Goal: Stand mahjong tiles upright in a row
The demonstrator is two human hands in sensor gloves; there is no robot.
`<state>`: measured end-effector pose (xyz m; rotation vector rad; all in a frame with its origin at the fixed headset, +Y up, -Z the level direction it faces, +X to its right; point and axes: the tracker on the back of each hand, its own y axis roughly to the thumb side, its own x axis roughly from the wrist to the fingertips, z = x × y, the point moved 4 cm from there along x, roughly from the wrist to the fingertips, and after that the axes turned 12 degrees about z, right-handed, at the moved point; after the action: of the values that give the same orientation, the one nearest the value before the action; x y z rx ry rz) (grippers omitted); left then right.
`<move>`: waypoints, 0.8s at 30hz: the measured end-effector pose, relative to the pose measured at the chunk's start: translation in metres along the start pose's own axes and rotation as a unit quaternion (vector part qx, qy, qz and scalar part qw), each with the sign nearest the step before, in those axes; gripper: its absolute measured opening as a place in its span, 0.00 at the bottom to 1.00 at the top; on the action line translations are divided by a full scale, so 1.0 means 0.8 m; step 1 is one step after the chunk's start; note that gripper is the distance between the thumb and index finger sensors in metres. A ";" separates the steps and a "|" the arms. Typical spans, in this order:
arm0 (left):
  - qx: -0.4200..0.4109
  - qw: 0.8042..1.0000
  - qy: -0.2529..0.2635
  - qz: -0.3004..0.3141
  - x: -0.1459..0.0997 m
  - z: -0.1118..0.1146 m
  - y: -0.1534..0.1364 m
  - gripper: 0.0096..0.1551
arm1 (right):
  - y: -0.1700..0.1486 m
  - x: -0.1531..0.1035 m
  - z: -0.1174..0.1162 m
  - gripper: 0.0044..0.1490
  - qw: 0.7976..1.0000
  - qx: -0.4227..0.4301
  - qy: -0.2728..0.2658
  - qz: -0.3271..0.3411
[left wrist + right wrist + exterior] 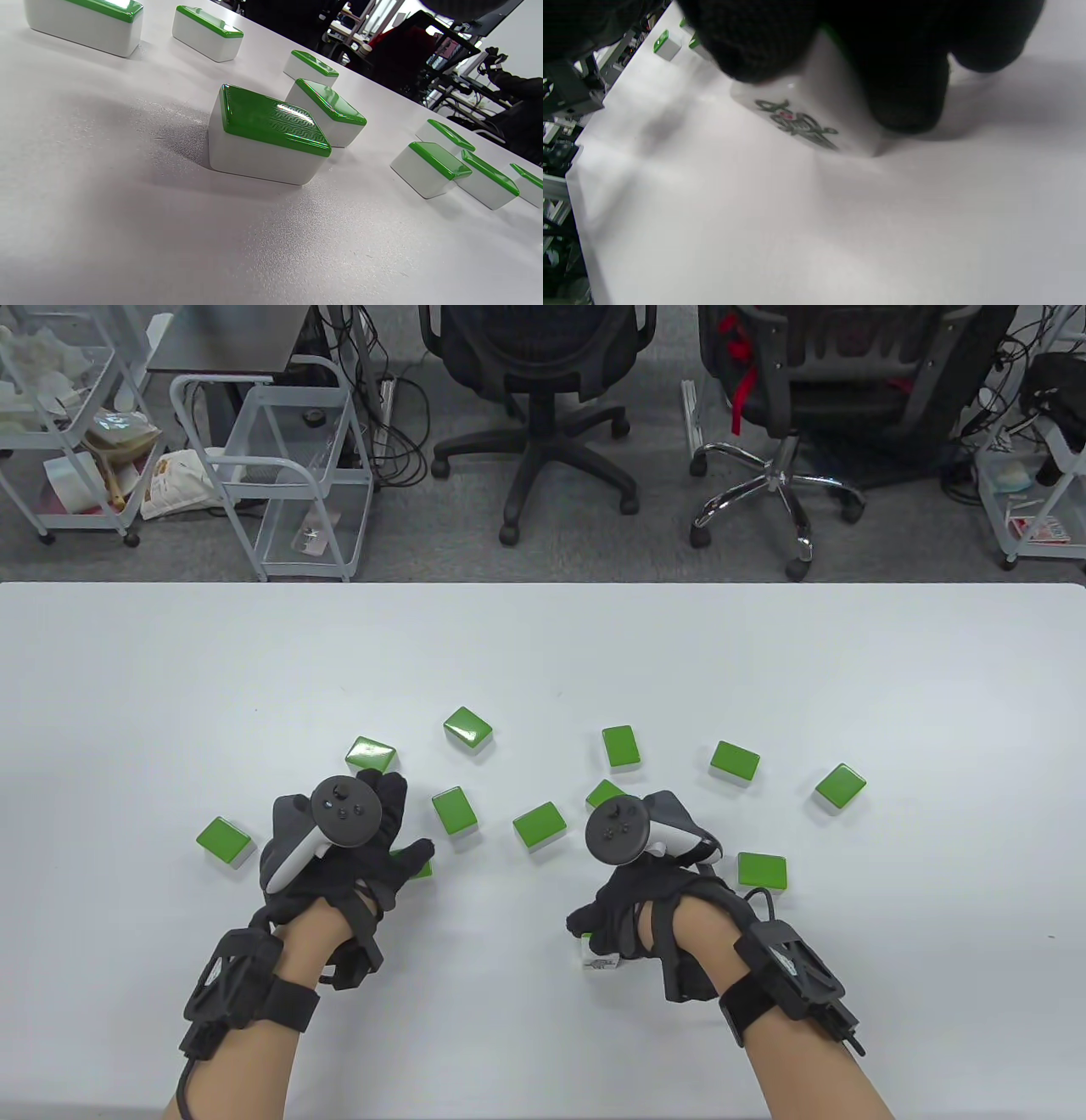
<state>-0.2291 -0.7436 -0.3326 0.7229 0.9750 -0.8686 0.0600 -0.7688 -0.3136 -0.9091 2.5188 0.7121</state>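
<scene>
Several green-backed mahjong tiles lie flat on the white table [543, 645], such as one tile [456, 812] and another [539, 824] between my hands. My right hand [594, 942] grips one tile [599, 963] near the table's front. In the right wrist view the gloved fingers [903, 84] hold this tile [806, 123] on its edge against the table, printed face showing. My left hand [399, 831] is spread open over a flat tile [417, 869]. That tile [267, 135] lies untouched in the left wrist view, where no fingers show.
More flat tiles lie at the left [225, 841], behind my hands [468, 728] and to the right [840, 787], [761, 871]. One tile [602, 791] is half hidden by the right tracker. Office chairs and wire carts stand beyond the far edge.
</scene>
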 end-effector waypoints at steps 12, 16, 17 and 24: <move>-0.001 1.000 0.003 0.001 0.001 -0.001 -0.001 0.54 | 0.003 -0.061 0.056 0.43 0.994 -0.046 -0.096 0.003; 0.000 1.000 0.001 0.001 0.001 -0.001 -0.001 0.54 | -0.022 -0.102 0.088 0.45 0.968 -0.172 -0.143 -0.117; 0.000 1.000 0.001 0.000 0.001 0.000 -0.002 0.54 | -0.031 -0.114 0.095 0.45 0.952 -0.205 -0.149 -0.174; 0.001 1.000 0.000 -0.002 0.001 0.000 -0.002 0.54 | -0.080 -0.134 0.101 0.46 0.859 -0.289 -0.161 -0.391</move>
<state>-0.2306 -0.7447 -0.3334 0.7223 0.9754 -0.8729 0.1937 -0.7132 -0.3470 -1.6896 1.4233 1.2043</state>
